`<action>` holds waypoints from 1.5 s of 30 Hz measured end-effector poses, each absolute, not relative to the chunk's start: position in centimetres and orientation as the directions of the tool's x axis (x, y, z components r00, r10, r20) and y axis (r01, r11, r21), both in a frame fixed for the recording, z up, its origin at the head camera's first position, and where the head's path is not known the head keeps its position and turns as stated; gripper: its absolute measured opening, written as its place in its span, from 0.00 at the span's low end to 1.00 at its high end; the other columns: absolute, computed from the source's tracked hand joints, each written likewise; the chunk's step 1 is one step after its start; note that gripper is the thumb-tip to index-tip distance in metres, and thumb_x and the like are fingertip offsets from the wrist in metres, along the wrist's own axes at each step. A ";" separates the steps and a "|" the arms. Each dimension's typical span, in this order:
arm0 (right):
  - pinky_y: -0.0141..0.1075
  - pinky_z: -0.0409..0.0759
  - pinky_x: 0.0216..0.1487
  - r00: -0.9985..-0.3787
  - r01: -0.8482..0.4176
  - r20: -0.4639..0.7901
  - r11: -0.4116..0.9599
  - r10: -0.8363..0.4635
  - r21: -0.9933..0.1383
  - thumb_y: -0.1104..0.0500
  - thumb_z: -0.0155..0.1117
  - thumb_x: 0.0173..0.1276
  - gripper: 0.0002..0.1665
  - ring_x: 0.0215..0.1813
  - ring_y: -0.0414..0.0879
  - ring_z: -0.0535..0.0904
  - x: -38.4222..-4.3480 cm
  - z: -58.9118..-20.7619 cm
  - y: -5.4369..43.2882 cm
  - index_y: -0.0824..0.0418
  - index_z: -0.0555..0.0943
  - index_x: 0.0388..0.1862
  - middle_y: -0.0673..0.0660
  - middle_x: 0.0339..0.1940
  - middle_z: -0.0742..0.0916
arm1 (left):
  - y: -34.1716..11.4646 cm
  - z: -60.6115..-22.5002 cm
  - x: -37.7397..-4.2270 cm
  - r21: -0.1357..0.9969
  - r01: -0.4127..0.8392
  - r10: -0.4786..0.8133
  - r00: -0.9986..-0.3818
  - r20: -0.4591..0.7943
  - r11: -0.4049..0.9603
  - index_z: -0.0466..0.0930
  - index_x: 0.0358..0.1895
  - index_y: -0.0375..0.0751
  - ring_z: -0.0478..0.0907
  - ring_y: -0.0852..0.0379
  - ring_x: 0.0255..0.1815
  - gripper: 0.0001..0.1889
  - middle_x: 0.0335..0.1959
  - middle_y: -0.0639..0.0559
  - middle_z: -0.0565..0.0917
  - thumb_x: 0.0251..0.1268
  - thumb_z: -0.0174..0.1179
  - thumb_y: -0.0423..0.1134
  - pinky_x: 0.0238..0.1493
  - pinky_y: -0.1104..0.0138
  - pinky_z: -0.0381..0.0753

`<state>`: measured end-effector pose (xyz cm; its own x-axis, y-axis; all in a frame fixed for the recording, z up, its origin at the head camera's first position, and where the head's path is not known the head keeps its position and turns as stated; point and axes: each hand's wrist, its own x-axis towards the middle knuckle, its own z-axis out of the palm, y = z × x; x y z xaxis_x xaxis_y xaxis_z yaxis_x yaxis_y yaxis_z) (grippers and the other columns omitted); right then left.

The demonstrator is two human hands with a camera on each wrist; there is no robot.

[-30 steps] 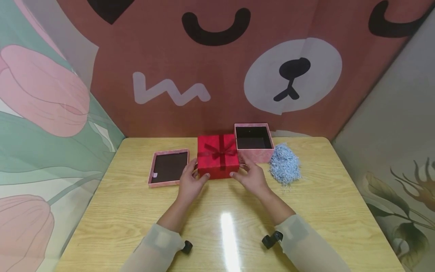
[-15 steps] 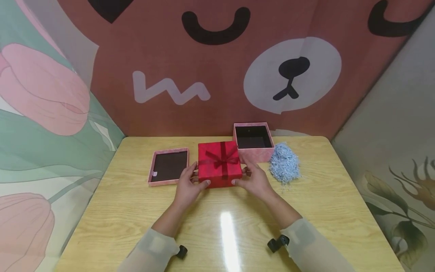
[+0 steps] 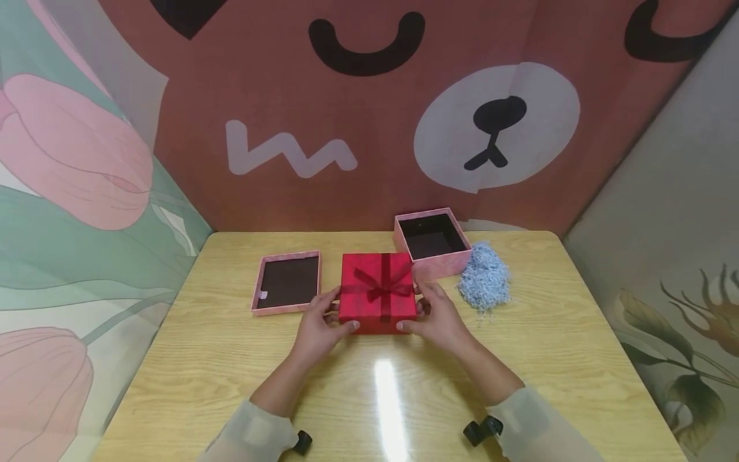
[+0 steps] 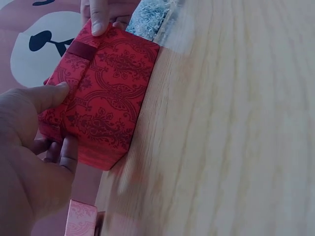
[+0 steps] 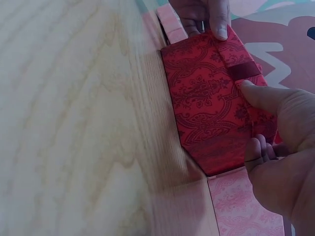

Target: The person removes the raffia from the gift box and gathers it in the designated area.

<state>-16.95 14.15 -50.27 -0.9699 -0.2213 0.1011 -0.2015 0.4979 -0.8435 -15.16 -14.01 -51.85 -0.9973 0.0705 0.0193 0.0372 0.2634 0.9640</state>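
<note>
Red box (image 3: 369, 305) is drawn nearer, likely easing access; front corners are clamped by fingers of left hand (image 3: 317, 326) and right hand (image 3: 444, 322).

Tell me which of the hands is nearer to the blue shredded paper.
Right. The right hand grips the red box on the side towards the blue shredded paper, without touching the paper; the left hand grips the opposite side, farther away.

The site is a booth-type workstation: a wood-grain counter (image 3: 554, 391) stands between floral side panels (image 3: 58, 282), against a cartoon-animal backdrop (image 3: 381, 160).
</note>
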 end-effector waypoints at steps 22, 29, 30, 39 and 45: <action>0.33 0.83 0.44 -0.979 -0.140 0.034 0.539 -0.203 -0.830 0.56 0.88 0.51 0.63 0.46 0.47 0.77 -13.3 -50.3 15.6 0.56 0.63 0.83 0.54 0.63 0.76 | -12.9 -52.0 -11.9 0.981 0.038 0.101 -0.995 0.019 0.192 0.71 0.75 0.45 0.79 0.47 0.56 0.44 0.63 0.48 0.74 0.52 0.81 0.31 0.52 0.64 0.87; 0.33 0.83 0.44 -0.976 -0.154 0.045 0.534 -0.212 -0.831 0.57 0.87 0.52 0.62 0.46 0.48 0.77 -13.4 -50.3 16.1 0.58 0.63 0.83 0.54 0.62 0.76 | -12.5 -52.1 -12.0 0.975 0.050 0.102 -0.994 0.029 0.215 0.70 0.76 0.48 0.79 0.50 0.56 0.45 0.63 0.51 0.74 0.52 0.81 0.34 0.53 0.64 0.86; 0.32 0.83 0.44 -0.976 -0.158 0.050 0.531 -0.212 -0.832 0.57 0.87 0.52 0.62 0.46 0.48 0.77 -13.4 -50.4 16.1 0.58 0.63 0.83 0.55 0.62 0.76 | -12.4 -52.1 -12.1 0.974 0.052 0.103 -0.994 0.030 0.220 0.70 0.76 0.48 0.78 0.50 0.57 0.45 0.63 0.52 0.74 0.53 0.81 0.35 0.53 0.64 0.86; 0.40 0.87 0.49 -0.976 -0.172 0.077 0.502 -0.206 -0.847 0.58 0.87 0.53 0.61 0.48 0.50 0.79 -13.4 -50.6 16.9 0.58 0.63 0.83 0.55 0.64 0.75 | -11.9 -52.3 -12.6 0.974 0.066 0.123 -0.992 0.040 0.216 0.70 0.77 0.49 0.78 0.50 0.57 0.45 0.63 0.52 0.74 0.54 0.81 0.36 0.53 0.66 0.86; 0.49 0.85 0.59 -0.974 -0.177 0.076 0.506 -0.214 -0.844 0.54 0.85 0.56 0.61 0.61 0.55 0.80 -13.5 -51.0 17.3 0.55 0.62 0.84 0.57 0.74 0.71 | -11.5 -52.4 -12.8 0.967 0.107 0.128 -0.989 0.079 0.233 0.71 0.76 0.46 0.79 0.51 0.55 0.43 0.62 0.50 0.75 0.55 0.80 0.36 0.54 0.63 0.86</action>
<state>-13.46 17.34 -50.99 -0.9738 -0.2141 0.0764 -0.1774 0.5059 -0.8442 -12.80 -11.47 -52.44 -0.9886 0.1285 0.0787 0.1073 0.2331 0.9665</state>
